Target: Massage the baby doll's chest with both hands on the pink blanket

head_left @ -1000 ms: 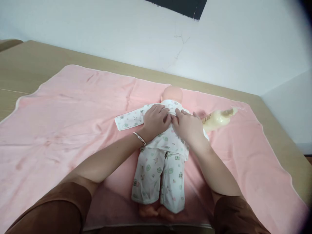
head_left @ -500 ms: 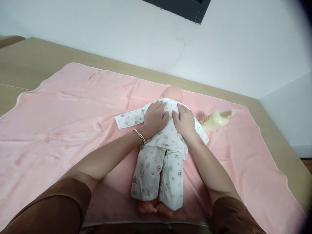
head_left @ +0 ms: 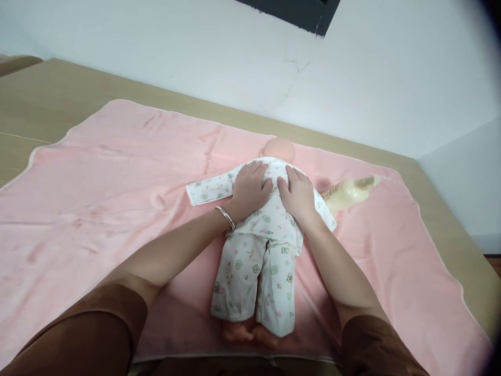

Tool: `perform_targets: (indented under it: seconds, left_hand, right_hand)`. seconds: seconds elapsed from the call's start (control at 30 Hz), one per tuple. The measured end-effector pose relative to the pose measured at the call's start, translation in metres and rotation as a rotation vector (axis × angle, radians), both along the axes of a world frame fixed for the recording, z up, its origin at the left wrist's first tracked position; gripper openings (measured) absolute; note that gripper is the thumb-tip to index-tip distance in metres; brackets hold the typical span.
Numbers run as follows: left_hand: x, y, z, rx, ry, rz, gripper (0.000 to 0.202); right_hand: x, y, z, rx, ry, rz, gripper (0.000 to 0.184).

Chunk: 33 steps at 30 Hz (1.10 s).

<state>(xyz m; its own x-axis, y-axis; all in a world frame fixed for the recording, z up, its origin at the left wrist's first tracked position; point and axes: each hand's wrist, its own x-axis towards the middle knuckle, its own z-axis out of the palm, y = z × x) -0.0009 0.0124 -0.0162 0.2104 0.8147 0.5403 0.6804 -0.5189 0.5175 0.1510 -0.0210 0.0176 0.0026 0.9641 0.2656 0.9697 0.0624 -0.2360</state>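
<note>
A baby doll in white printed pajamas lies face down, its bald head away from me and its bare feet toward me. On the left side of its upper back rests my left hand, flat with fingers extended. My right hand lies flat on the right side of the upper back, thumb apart from the fingers. The two thumbs point toward each other with a narrow strip of shirt between them. One sleeve stretches out to the left. Beneath the doll is a pink blanket.
A cream-coloured pump bottle lies on its side on the blanket, right of the doll. The blanket covers much of a wooden table. Behind stands a white wall with cracks and a dark frame at the top.
Both hands stay on the doll's back with no visible shift of their own. The whole view has moved very slightly.
</note>
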Motion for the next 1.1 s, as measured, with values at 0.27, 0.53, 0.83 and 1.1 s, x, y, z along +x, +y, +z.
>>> perform_targets:
  seconds: [0.27,0.53,0.83,1.1]
  left_hand:
    - [-0.001,0.001,0.000,0.017,0.027,-0.012,0.041]
    - [-0.005,-0.006,0.001,0.158,0.006,-0.070,0.029]
    - [-0.004,0.000,0.002,0.129,0.092,-0.114,0.042]
    - [-0.008,-0.003,0.000,0.241,0.019,-0.142,0.033]
  right_hand:
    - [-0.002,-0.001,0.003,-0.025,-0.053,-0.013,0.060]
    - [-0.021,-0.032,0.025,-0.106,-0.273,0.036,0.054]
    - [0.000,-0.001,0.017,-0.212,-0.090,0.031,0.063]
    - [-0.013,-0.031,0.042,-0.214,-0.212,0.067,0.050]
